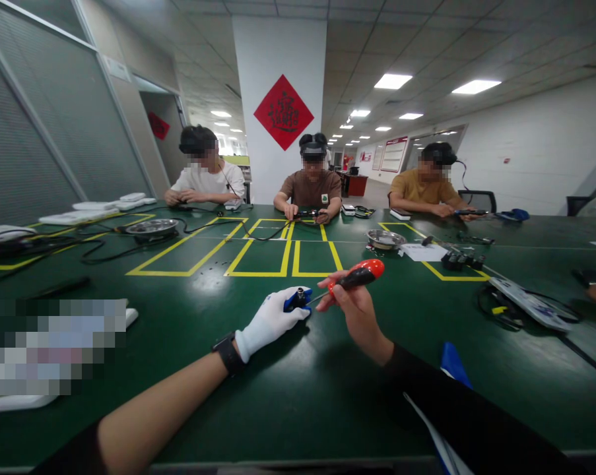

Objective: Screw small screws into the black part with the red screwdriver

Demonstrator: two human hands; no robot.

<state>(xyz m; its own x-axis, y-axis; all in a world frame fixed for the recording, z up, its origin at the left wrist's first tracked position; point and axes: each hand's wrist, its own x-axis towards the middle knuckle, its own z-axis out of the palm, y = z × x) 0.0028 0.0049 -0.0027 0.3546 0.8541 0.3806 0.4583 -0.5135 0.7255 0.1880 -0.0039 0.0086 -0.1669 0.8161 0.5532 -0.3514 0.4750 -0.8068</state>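
My left hand, in a white glove with blue fingertips, is closed around a small black part with a shiny metal top. Its exact kind I cannot make out. My right hand is bare and grips a screwdriver by its red and black handle. The thin shaft points down and left, its tip at or very near the black part. Fingers and glove cover the lower side of that part.
Yellow tape marks boxes on the green table. Metal bowls stand further off, with black parts at right. A power strip and a blue-and-white glove lie on the right. Several people sit across.
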